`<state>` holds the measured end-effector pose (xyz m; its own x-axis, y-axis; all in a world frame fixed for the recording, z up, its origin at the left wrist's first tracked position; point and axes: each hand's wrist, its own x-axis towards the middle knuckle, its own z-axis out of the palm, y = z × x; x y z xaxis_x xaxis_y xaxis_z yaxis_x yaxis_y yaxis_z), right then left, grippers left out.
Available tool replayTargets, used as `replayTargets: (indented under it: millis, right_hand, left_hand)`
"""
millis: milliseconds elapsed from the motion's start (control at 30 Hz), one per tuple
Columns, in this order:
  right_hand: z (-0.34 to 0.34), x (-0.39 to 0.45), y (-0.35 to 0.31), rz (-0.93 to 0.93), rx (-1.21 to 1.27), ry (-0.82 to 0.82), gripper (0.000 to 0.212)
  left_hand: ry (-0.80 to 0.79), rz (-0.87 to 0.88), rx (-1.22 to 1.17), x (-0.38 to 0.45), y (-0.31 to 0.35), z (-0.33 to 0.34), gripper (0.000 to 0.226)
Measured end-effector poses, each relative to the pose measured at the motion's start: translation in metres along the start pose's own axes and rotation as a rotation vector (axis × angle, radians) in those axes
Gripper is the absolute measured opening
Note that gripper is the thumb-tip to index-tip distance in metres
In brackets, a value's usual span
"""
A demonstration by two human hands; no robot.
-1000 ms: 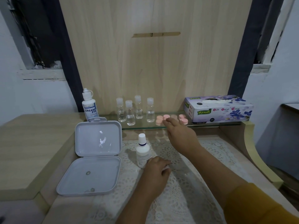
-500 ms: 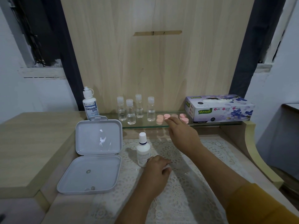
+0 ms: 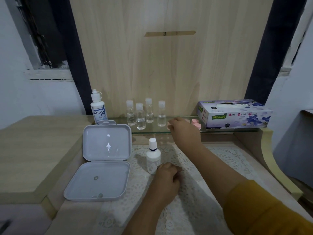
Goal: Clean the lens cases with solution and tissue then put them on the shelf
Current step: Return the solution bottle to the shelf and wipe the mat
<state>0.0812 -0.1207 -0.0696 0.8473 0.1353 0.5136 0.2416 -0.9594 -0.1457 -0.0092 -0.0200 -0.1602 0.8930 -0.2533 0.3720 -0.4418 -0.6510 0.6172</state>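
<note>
Pink lens cases (image 3: pixel 195 123) on glass shelf (image 3: pixel 152 130); right hand (image 3: pixel 183 131) seemingly touching.

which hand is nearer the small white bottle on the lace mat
Left. The left hand rests on the mat right beside the small white bottle, at its base. The right hand is farther back, at the glass shelf.

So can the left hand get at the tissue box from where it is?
Probably not easily. The left hand rests low on the lace mat, and the right hand and forearm cross between it and the tissue box at the shelf's far right.
</note>
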Motion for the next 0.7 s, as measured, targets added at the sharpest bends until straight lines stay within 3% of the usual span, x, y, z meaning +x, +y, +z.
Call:
replayTargets:
  millis: [700]
  right_hand:
    - [0.015,0.007,0.001,0.025,-0.006,0.030,0.026]
  left_hand:
    - [0.014,-0.003,-0.010,-0.001,0.001,-0.002,0.040]
